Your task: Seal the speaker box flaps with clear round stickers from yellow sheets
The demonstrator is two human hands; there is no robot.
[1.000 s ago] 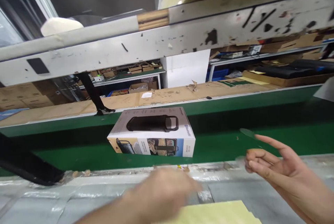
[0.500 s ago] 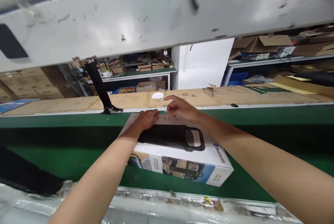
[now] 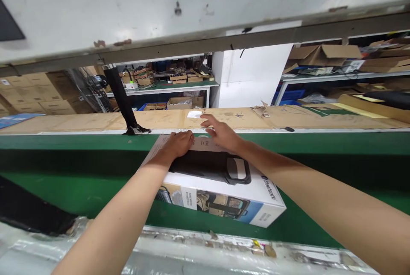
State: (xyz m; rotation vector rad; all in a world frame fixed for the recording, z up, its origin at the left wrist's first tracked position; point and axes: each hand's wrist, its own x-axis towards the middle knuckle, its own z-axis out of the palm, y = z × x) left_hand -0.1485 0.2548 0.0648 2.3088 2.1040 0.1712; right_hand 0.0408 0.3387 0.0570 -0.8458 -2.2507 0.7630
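A white product box (image 3: 224,189) printed with a black speaker lies on the green conveyor belt (image 3: 80,181). My left hand (image 3: 177,144) rests on the box's far left top, fingers curled over its far edge. My right hand (image 3: 221,132) lies on the far edge beside it, fingers stretched out flat. Both forearms reach across the belt from the near side.
A grey metal beam (image 3: 192,6) crosses overhead. Flat cardboard (image 3: 288,117) covers the bench beyond the belt, with a black stand (image 3: 121,100) on it. Shelves with cartons (image 3: 323,53) stand behind. A taped, plastic-covered ledge (image 3: 192,249) runs along the near side.
A second ago both hands hovered over the near ledge, away from the box. They have since reached across onto the box's far edge, and the right fingers have just stretched further out.
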